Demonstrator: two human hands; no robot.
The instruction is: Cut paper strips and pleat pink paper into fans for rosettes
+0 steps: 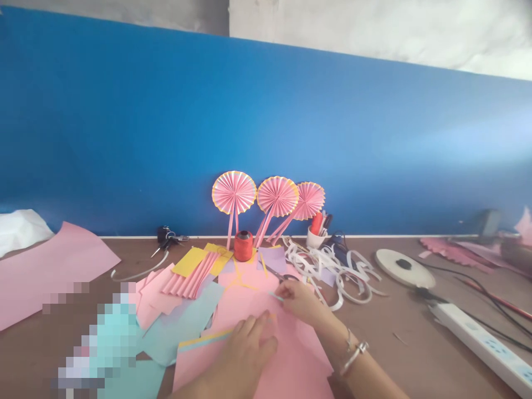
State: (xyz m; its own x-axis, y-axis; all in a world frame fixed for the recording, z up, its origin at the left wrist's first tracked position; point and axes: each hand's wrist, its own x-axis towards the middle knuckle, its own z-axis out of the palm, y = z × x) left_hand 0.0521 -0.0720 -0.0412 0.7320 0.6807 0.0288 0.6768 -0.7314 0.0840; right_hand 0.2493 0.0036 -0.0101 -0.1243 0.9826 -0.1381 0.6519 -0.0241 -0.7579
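Note:
My left hand lies with its fingers stretched out on a pink paper sheet, whose far edge carries a yellow and a light blue band. Pinched in the fingertips of my right hand is a narrow light blue paper strip, held over more pink paper. Just beyond that hand are scissors, partly hidden by it. A red spool of thread stands further back. Left of my hands lie a pleated pink paper, yellow paper and light blue sheets.
Three round pink folded-paper fans lean against the blue partition. White curled strips lie at the right, near a pen cup. A power strip with cables and a white disc are further right. Keys sit at back left.

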